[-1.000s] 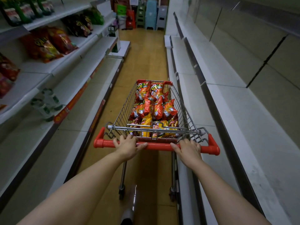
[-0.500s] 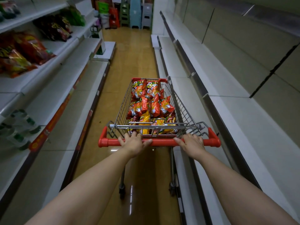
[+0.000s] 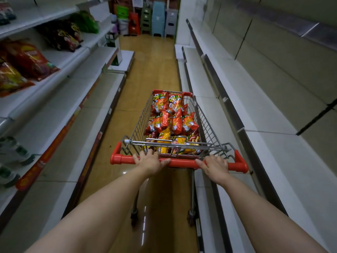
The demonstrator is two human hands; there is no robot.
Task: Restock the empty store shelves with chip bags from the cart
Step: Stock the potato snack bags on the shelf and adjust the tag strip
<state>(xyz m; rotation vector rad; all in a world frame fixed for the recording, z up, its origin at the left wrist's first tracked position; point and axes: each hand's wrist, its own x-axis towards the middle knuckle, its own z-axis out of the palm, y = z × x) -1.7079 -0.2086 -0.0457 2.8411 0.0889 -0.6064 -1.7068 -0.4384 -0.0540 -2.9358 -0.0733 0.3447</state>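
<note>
at the far left of the frame we see the left shelves (image 3: 60, 99), white and going up in steps. low down on them lie some pale bottles (image 3: 16, 154) with green tops, on their sides. higher up, at the upper left, sit big red bags (image 3: 27, 59), then dark bags (image 3: 63, 36), then green bags (image 3: 87, 21) farther back. next to the shelves a shiny yellow-brown floor (image 3: 151, 70) runs up the middle of the frame, and at its far end, at the top, stand stacks of plastic stools (image 3: 158, 21). in the middle of the frame is the wire cart (image 3: 138, 125), with its red handle (image 3: 182, 163) at the near end. our left hand (image 3: 150, 161) is wrapped round the left part of the handle, fingers curled over the top and thumb lying along the bar. the chip bags (image 3: 171, 115) are inside the cart, piled up in the basket: red and orange ones at the far end and in the middle, yellow bags (image 3: 165, 137) and a few dark brown ones closest to the handle. our right hand (image 3: 215, 166) is wrapped round the right part of the handle in the same way, so both hands are clamped on it. the cart stands just beside the right shelves (image 3: 264, 114), long and white, which fill the right side of the frame, with dark strips along their front edges.
</note>
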